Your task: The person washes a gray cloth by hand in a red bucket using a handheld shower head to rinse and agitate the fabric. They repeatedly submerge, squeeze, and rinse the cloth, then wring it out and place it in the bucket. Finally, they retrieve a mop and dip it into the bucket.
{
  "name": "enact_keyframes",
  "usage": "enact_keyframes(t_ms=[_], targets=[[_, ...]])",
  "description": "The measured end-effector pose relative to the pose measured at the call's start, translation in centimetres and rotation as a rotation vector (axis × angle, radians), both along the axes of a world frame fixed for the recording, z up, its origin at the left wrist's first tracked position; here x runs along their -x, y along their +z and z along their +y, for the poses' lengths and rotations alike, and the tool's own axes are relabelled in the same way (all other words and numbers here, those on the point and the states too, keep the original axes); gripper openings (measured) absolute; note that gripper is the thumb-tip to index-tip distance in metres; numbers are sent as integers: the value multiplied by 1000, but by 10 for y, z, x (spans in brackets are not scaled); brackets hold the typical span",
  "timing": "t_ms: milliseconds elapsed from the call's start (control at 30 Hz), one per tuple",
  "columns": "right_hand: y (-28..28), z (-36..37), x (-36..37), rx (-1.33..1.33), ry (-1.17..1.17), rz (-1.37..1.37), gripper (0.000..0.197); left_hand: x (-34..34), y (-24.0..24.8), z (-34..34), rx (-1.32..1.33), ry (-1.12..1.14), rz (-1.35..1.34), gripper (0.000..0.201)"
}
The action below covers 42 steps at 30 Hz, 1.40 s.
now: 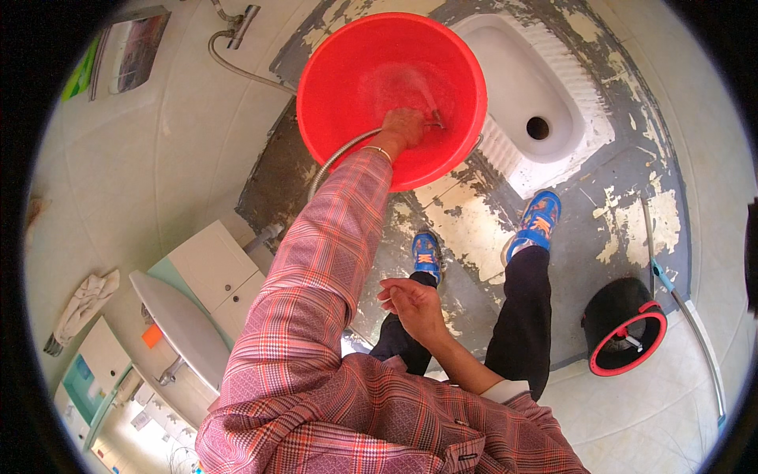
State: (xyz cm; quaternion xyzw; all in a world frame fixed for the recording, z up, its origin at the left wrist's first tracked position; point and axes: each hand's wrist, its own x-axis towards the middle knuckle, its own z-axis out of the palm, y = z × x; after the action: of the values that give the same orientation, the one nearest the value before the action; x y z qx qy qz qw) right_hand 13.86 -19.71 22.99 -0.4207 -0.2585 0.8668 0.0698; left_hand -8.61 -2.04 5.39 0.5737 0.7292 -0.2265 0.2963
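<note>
Bucket: bright red, round | left hand wrapped round sprayer | right hand half-curled, empty

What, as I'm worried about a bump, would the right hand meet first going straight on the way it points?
The right hand points up and left in the picture, so likely the left plaid sleeve; depth is unclear, so it might pass beneath.

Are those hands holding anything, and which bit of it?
The left hand grips the silvery hose near its end, over the red tub. The right hand holds nothing visible.
</note>
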Motion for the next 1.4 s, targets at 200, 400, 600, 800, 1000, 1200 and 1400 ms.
enact_keyframes(t_ms=[200, 400, 600, 800, 1000, 1200, 1400], targets=[[0, -1, 0, 37, -23, 8, 18, 0, 0, -1, -18, -16, -8, 28], [-2, -3, -1, 37, -11, 5, 18, 3, -4, -1, -13, -18, -31, 28], [2, 1, -1, 24, 17, 30, 20, 4, -5, 4, 55, 28, -72, 35], [6, -3, 0, 73, 20, 55, 21, 19, -12, 3, 127, 81, -276, 42], [6, 3, -2, 38, -7, 54, 21, 4, 23, 15, 54, 174, -601, 46], [12, 2, -3, 67, 16, 71, 21, 28, -16, 8, 151, 233, -490, 50], [12, 4, -4, 68, 33, 59, 21, 27, -28, 3, 60, 239, -482, 50]])
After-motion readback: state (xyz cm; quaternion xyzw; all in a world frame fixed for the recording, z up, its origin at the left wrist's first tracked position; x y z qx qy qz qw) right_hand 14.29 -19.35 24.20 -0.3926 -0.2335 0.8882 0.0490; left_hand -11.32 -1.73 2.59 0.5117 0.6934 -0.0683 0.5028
